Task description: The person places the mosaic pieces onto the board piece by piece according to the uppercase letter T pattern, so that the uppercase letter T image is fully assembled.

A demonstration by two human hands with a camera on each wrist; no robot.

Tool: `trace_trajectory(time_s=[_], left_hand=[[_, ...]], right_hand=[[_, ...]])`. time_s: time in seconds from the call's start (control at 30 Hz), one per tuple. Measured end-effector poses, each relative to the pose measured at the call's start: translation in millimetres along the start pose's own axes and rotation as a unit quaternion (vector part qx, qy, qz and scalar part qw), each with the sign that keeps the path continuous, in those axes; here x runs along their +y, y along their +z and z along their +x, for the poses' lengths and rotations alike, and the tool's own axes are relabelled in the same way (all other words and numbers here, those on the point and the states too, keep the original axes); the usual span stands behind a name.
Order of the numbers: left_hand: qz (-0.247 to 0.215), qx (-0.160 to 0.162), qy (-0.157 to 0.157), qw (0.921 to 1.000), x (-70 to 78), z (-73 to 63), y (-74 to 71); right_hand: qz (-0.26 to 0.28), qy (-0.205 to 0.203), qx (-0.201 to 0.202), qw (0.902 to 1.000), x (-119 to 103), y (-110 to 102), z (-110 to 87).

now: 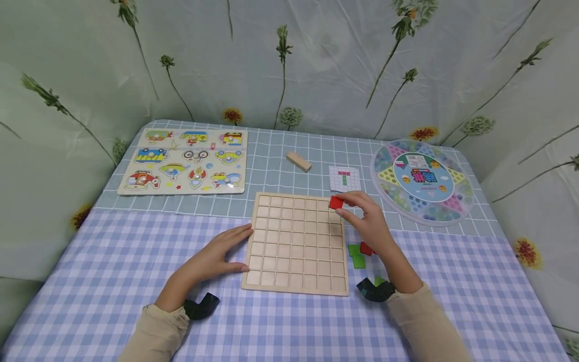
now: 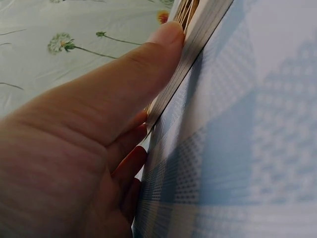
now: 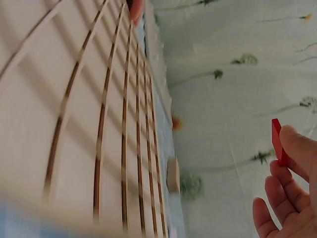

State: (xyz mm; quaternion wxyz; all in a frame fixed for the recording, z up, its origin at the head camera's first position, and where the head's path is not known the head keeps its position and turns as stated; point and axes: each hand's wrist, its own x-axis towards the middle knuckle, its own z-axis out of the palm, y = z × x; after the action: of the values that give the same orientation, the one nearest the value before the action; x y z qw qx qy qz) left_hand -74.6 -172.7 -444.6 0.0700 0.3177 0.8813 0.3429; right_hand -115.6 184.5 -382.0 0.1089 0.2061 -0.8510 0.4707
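Note:
A wooden grid board (image 1: 296,246) lies flat in front of me. My right hand (image 1: 370,221) pinches a red square tile (image 1: 335,202) between thumb and fingers, above the board's far right corner. In the right wrist view the same tile (image 3: 278,142) is held up edge-on, clear of the board. Along the board's left side rests my left hand (image 1: 216,257), its fingers and thumb extended and touching the edge. The left wrist view shows the thumb (image 2: 168,37) against the board's side. Right of the board lie green tiles (image 1: 359,261) and a red tile (image 1: 365,248), partly hidden by my right arm.
Behind the board lie a small wooden block (image 1: 298,162) and a pattern card (image 1: 345,179) with pink and green squares. A vehicle peg puzzle (image 1: 181,187) sits at the back left. At the back right is a round plastic game box (image 1: 424,177).

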Motion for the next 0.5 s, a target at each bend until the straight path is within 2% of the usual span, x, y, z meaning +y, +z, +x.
trace_trajectory(time_s=[0.13,0.23,0.4,0.5], left_hand=[[0.000,-0.004,-0.003,1.0000,0.1,1.1,-0.5],[0.001,-0.006,-0.002,1.0000,0.5,1.0,-1.4],[0.000,-0.009,-0.001,1.0000,2.0,1.6,-2.2],[0.000,-0.010,-0.004,0.9999,2.4,2.0,-2.1]], right_hand=[[0.037,-0.013,-0.007,0.9992,-24,25,16.4],[0.059,0.003,-0.022,0.9980,-37,43,24.9],[0.089,0.065,-0.053,0.9925,-32,69,30.5],[0.089,0.094,-0.070,0.9892,-10,84,29.0]])
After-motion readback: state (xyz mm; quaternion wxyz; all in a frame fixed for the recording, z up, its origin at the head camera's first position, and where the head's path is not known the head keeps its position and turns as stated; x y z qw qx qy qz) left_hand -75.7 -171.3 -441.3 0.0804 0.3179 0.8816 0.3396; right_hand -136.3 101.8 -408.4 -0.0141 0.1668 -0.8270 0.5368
